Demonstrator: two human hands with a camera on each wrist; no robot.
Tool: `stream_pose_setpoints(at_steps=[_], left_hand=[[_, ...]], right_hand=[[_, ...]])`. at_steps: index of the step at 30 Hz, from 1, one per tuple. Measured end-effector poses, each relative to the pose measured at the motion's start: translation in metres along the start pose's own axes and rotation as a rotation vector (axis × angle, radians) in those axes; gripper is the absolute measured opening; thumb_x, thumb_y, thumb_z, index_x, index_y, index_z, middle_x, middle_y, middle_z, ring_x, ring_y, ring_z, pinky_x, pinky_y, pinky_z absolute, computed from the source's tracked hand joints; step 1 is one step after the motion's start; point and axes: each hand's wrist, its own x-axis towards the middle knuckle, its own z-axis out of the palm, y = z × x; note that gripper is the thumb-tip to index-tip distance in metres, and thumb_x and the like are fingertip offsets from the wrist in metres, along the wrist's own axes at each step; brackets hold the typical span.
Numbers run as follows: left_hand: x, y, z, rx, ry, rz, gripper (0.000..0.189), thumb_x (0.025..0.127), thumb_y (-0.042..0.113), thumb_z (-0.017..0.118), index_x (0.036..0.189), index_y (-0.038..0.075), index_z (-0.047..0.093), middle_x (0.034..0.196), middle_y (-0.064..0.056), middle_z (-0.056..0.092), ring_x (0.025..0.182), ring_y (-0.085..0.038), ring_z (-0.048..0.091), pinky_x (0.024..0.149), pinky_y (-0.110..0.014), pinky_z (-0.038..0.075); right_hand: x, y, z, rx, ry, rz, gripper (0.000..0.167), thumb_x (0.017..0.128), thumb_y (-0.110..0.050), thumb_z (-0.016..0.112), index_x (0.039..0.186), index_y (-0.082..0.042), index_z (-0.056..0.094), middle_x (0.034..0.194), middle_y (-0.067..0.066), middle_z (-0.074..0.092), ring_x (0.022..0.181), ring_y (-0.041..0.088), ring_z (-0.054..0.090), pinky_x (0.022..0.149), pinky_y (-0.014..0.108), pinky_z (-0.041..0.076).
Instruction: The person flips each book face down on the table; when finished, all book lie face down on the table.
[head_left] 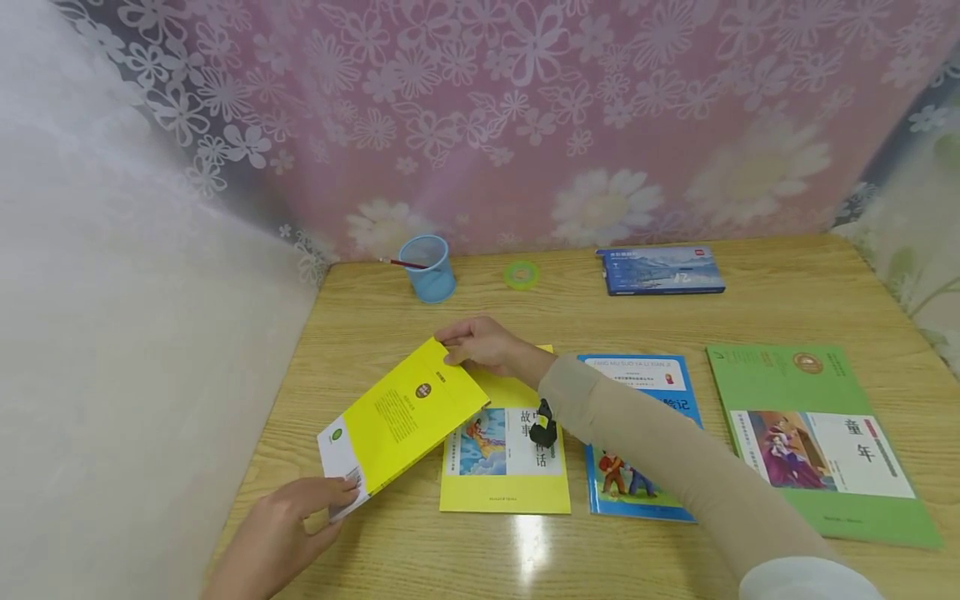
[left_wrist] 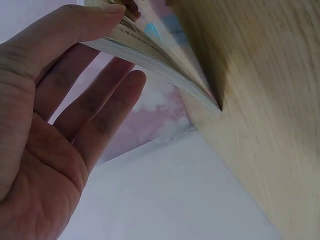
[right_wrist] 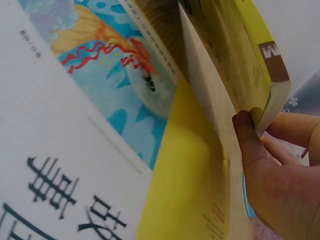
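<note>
A yellow book (head_left: 408,408) is held tilted above the table, its back cover facing up. My left hand (head_left: 281,525) pinches its lower-left corner; in the left wrist view, the thumb (left_wrist: 105,22) lies against the page edges. At the far corner, my right hand (head_left: 487,343) grips the same book, thumb and fingers on either side of it, as the right wrist view shows near the spine (right_wrist: 274,70). Partly under the right wrist lies a second yellow book (head_left: 506,492), flat, with a picture and title on its front.
Right of the yellow books lie a blue book (head_left: 637,375), partly covered by my right sleeve, and a green book (head_left: 780,375). Along the back stand a blue cup (head_left: 433,283) with a pencil, a green tape roll (head_left: 521,275) and a blue box (head_left: 663,271). Walls border the table (head_left: 345,308).
</note>
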Motion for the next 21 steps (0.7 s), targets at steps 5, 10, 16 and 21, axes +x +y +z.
stream_pose_setpoints(at_steps=[5, 10, 16, 21], left_hand=[[0.0, -0.001, 0.007, -0.004, -0.036, -0.033, 0.056, 0.059, 0.002, 0.101, 0.107, 0.024, 0.084, 0.11, 0.014, 0.081, 0.099, -0.007, 0.077, 0.083, -0.026, 0.064], [-0.001, -0.001, 0.013, -0.026, -0.074, -0.055, 0.053, 0.062, 0.004, 0.099, 0.109, 0.023, 0.084, 0.111, 0.013, 0.081, 0.1, -0.007, 0.077, 0.085, -0.026, 0.064], [-0.004, -0.002, 0.021, -0.037, -0.092, -0.071, 0.052, 0.063, 0.005, 0.099, 0.108, 0.025, 0.083, 0.111, 0.014, 0.08, 0.1, -0.006, 0.076, 0.085, -0.026, 0.064], [-0.004, -0.003, 0.03, 0.048, -0.053, 0.006, 0.05, 0.061, 0.007, 0.099, 0.104, 0.024, 0.08, 0.112, 0.014, 0.076, 0.103, -0.005, 0.072, 0.087, -0.025, 0.063]], right_hand=[[0.002, 0.008, 0.001, -0.059, 0.015, 0.003, 0.05, 0.095, 0.008, 0.068, 0.144, -0.005, 0.063, 0.152, 0.013, 0.061, 0.13, 0.028, 0.068, 0.112, 0.042, 0.054], [0.005, 0.013, 0.002, -0.127, 0.02, -0.01, 0.052, 0.096, 0.007, 0.068, 0.146, -0.004, 0.061, 0.154, 0.014, 0.059, 0.131, 0.029, 0.067, 0.114, 0.042, 0.053], [0.005, 0.013, 0.005, -0.251, 0.036, -0.062, 0.052, 0.095, 0.006, 0.068, 0.147, -0.002, 0.06, 0.154, 0.015, 0.059, 0.133, 0.028, 0.066, 0.114, 0.041, 0.052], [-0.002, 0.009, 0.011, -0.403, 0.048, -0.114, 0.052, 0.095, 0.001, 0.07, 0.146, -0.003, 0.061, 0.154, 0.014, 0.059, 0.141, 0.029, 0.059, 0.119, 0.041, 0.048]])
